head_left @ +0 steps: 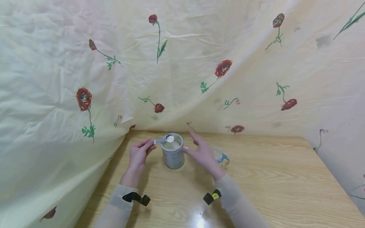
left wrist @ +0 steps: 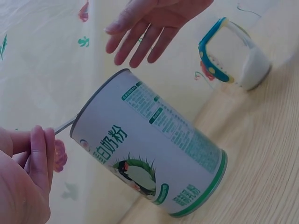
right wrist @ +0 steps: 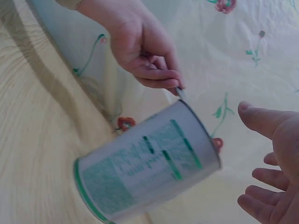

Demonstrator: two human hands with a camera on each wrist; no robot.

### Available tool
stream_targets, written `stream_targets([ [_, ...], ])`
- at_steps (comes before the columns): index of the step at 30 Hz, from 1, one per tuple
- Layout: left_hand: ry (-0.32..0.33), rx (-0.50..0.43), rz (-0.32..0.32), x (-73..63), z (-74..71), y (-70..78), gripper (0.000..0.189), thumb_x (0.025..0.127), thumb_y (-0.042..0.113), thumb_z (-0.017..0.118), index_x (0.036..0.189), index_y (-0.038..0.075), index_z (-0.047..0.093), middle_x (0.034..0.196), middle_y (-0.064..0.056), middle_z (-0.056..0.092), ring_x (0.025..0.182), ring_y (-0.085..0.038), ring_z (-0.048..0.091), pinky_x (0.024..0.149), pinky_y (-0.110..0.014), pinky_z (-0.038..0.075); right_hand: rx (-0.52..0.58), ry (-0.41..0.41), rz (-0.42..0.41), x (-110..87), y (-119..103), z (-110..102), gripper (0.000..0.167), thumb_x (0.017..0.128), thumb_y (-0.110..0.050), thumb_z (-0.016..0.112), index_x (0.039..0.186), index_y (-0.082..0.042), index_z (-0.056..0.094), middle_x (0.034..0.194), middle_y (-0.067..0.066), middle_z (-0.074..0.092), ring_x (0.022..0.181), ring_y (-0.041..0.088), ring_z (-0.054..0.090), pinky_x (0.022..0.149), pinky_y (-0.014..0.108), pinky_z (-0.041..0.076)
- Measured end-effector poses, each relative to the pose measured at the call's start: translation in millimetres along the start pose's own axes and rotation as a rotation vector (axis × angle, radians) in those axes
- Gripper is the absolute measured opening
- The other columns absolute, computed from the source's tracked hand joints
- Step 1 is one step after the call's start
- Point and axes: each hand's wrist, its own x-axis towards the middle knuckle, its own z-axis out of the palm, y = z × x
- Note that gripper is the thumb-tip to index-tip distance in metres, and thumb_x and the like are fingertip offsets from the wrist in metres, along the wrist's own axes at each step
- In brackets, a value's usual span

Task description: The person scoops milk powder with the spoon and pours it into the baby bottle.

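Note:
My left hand (head_left: 139, 154) pinches the handle of a scoop (head_left: 161, 140), whose bowl, heaped with white powder, is over the mouth of a milk powder can (head_left: 174, 158). The upright can is white with a green band at its base in the left wrist view, and pale powder shows inside it. My right hand (head_left: 203, 153) is beside the can's rim, fingers spread and thumb extended, holding nothing. The wrist views show the scoop's handle only, its bowl being hidden by the can wall.
A clear cup (left wrist: 250, 65) with a blue handle stands right of the can, partly behind my right hand in the head view; white powder shows inside it. A flowered cloth (head_left: 182, 79) hangs behind and left of the wooden table (head_left: 273, 177).

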Motion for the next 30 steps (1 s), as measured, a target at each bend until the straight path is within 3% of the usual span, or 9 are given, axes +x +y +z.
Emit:
stream_targets([
  [8,0.02,-0.022,-0.005,-3.5,5.3,0.0,0.007,0.098,-0.003,0.075,0.105,-0.003,0.076,0.099,-0.012,0.077,0.079,-0.016,0.077,0.086,-0.027,0.062,-0.012,0.047,-0.091,-7.1,7,-34,0.08,0.093,-0.043,0.085,0.16,-0.016,0.05,0.165,0.008,0.047,0.142,0.042,0.053,0.115,0.058,0.045],
  [17,0.017,-0.062,-0.002,-7.8,12.6,-1.4,0.006,0.098,-0.007,0.073,0.102,-0.002,0.074,0.094,-0.01,0.076,0.077,-0.015,0.077,0.085,-0.028,0.063,-0.066,0.042,-0.107,-15.9,22,-65,0.083,0.093,-0.044,0.085,0.161,-0.014,0.049,0.166,0.009,0.046,0.143,0.041,0.052,0.117,0.056,0.044],
  [21,-0.001,-0.065,0.004,-9.7,16.1,-2.0,0.009,0.099,-0.007,0.072,0.108,-0.007,0.071,0.092,-0.009,0.076,0.076,-0.014,0.076,0.085,-0.028,0.062,-0.08,0.02,-0.096,-20.9,31,-77,0.084,0.092,-0.045,0.086,0.161,-0.014,0.049,0.167,0.011,0.044,0.145,0.041,0.05,0.117,0.056,0.043],
  [30,-0.008,-0.095,-0.011,-14.2,25.2,-3.3,0.008,0.098,-0.009,0.072,0.106,-0.007,0.072,0.092,-0.009,0.076,0.074,-0.014,0.076,0.082,-0.026,0.063,-0.156,-0.021,-0.171,-30.0,58,-93,0.083,0.092,-0.035,0.088,0.159,-0.007,0.049,0.162,0.018,0.049,0.148,0.04,0.046,0.116,0.058,0.044],
])
